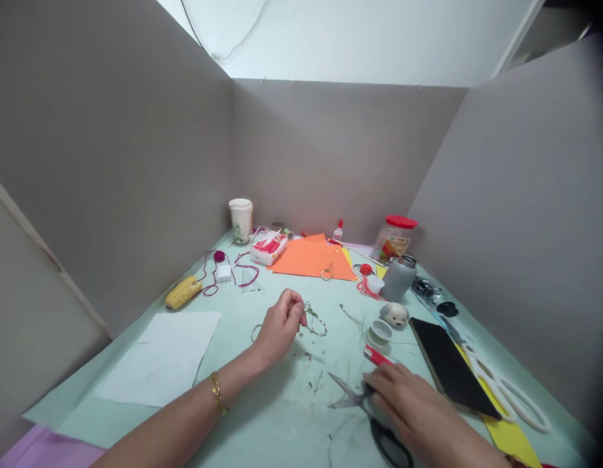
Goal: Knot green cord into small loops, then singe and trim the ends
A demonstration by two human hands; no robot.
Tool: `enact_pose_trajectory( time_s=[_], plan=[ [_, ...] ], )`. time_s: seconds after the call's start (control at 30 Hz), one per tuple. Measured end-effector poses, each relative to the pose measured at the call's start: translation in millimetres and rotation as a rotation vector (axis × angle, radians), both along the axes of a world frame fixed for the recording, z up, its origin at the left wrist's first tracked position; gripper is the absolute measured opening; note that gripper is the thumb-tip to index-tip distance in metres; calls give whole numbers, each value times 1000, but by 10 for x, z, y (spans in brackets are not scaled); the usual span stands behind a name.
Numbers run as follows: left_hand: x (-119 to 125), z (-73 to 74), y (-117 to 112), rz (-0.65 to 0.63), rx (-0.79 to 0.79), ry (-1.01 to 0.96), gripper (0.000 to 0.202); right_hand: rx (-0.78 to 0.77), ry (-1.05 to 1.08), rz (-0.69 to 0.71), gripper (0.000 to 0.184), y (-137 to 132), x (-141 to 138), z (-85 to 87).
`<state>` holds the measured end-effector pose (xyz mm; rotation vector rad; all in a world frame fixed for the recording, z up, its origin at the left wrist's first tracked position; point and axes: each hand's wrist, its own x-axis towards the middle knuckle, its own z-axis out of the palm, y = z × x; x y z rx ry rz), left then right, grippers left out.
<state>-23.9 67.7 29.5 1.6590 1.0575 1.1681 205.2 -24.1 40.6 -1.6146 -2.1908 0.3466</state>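
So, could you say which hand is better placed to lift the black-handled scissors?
Probably the right hand: it is at the scissors, whereas the left hand is farther off, by the thin ring.

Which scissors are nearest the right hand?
The black-handled pair, blades spread open, right beside the right hand. The white-handled pair lies farther right, beyond the flat black rectangular object.
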Motion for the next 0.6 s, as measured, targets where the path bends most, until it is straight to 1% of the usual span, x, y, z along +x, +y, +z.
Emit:
enact_pose_trajectory(
  time_s=[0.1, 0.13, 0.17, 0.23, 0.27, 0.33, 0.4, 0.47, 0.57, 0.6],
  plan=[
    [41, 4, -58, -42, -6, 9, 15, 21, 226, -106, 25, 178, -267, 207],
    [56, 5, -81, -57, -4, 8, 15, 6, 323, -119, 28, 255, -375, 246],
    [68, 6, -103, -66, -1, 6, 15, -49, 412, -117, 28, 337, -477, 265],
    [83, -2, -127, -83, -1, -4, 15, -180, 541, -70, 17, 494, -635, 257],
    [85, -13, -125, -93, -7, -12, 14, -227, 572, -54, 13, 562, -681, 244],
    [76, -48, -91, -103, -41, -51, 13, -249, 561, -27, 13, 665, -703, 233],
    [50, -94, -25, -90, -89, -94, 14, -198, 486, -18, 16, 726, -657, 265],
    [10, -127, 47, -31, -84, -74, 17, -144, 413, -15, 16, 758, -592, 333],
    [-51, -110, 107, 83, 89, 75, 23, -107, 357, 3, 17, 781, -538, 432],
    [-67, -84, 107, 95, 146, 109, 25, -96, 339, 14, 17, 784, -540, 455]
  ],
)
